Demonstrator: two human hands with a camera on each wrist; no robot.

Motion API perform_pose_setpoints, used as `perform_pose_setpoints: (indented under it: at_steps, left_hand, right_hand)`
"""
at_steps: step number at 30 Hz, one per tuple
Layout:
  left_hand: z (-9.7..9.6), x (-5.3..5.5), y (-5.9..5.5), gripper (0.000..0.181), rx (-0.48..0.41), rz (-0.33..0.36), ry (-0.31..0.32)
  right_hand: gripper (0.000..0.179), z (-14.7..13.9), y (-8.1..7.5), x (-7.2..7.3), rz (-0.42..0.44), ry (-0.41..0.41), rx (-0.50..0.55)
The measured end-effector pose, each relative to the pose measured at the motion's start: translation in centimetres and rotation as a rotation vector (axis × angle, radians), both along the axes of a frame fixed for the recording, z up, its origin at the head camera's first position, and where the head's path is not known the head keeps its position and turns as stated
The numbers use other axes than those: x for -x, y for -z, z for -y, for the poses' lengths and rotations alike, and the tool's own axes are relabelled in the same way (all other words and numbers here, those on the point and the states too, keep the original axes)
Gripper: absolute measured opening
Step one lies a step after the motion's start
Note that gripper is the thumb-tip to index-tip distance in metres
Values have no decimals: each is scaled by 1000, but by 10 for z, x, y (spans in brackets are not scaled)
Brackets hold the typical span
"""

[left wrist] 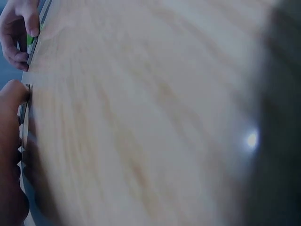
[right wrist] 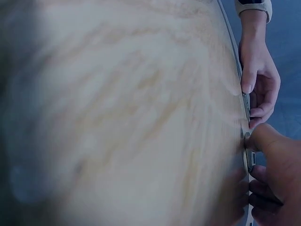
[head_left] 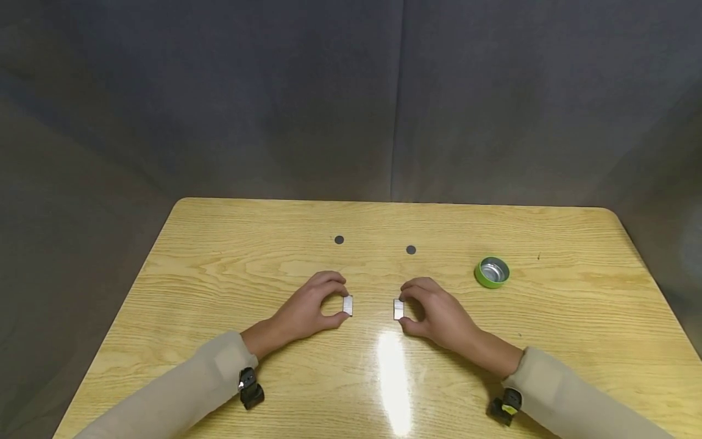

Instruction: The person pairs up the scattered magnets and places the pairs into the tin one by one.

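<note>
My left hand [head_left: 311, 306] pinches a small silvery rectangular plate [head_left: 348, 305] between thumb and fingertips at its short ends. Across from it, my right hand [head_left: 439, 312] pinches a matching silvery plate [head_left: 398, 309] the same way. Both plates lie low at the tabletop, parallel, with a hand's-width gap of bare wood between them. In the left wrist view the left hand [left wrist: 11, 146] grips its thin plate edge-on at the left border. The right wrist view shows the right hand [right wrist: 277, 169] holding its plate [right wrist: 249, 153] close over the wood.
Two dark round discs [head_left: 339, 239] lie flat on the wooden table [head_left: 219, 244] beyond the hands. To the right stands a small green-rimmed metal bowl [head_left: 492, 272]. A grey curtain [head_left: 274, 110] hangs behind the table's far edge. Light glares off the wood near the front.
</note>
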State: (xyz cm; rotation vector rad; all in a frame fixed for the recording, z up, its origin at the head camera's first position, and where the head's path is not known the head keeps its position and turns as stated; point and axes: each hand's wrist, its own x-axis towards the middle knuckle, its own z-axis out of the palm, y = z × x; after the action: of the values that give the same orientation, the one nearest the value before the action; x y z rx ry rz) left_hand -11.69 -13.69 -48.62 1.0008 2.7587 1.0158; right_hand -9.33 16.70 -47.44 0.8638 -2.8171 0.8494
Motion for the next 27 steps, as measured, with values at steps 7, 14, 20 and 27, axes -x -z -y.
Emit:
perform_pose_setpoints:
  at_steps: [7, 14, 20, 27]
  left_hand:
    - [-4, 0, 0, 30, -15, -2, -2]
    - [-6, 0, 2, 31, -31, 2, -5]
    - [-8, 1, 3, 30, -37, 0, -10]
    - [-10, 3, 3, 30, -31, 1, -14]
  right_hand:
    - [35, 4, -1, 2, 4, 8, 12]
    - [35, 5, 2, 4, 38, 6, 48]
    - [33, 5, 4, 6, 57, -6, 86]
    - [34, 7, 5, 9, 42, -17, 97]
